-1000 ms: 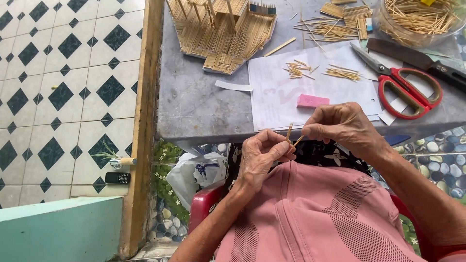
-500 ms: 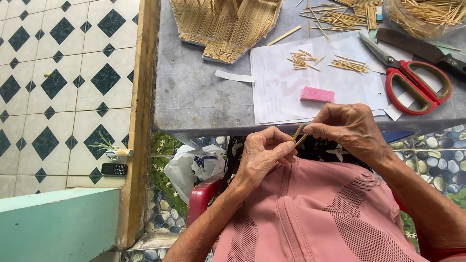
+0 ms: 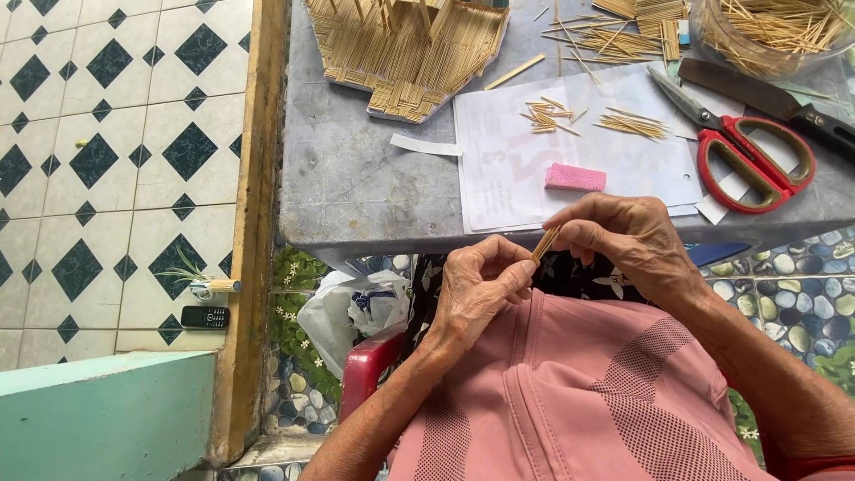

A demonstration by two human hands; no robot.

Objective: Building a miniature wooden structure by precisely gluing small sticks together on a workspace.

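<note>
My left hand and my right hand meet just below the near edge of the grey table. Both pinch a small bundle of thin wooden sticks between thumb and fingers, the left at its lower end, the right at its upper end. A pink block lies on a white paper sheet right above my right hand. Small piles of short sticks rest further back on that sheet.
Red-handled scissors and a dark-handled knife lie at the right. A woven stick model stands at the back, a clear bowl of sticks at the far right. A phone lies on the tiled floor.
The view has shifted so the table sits a bit higher in frame. My hands stay together on the sticks, the bundle now tilted up to the right.
</note>
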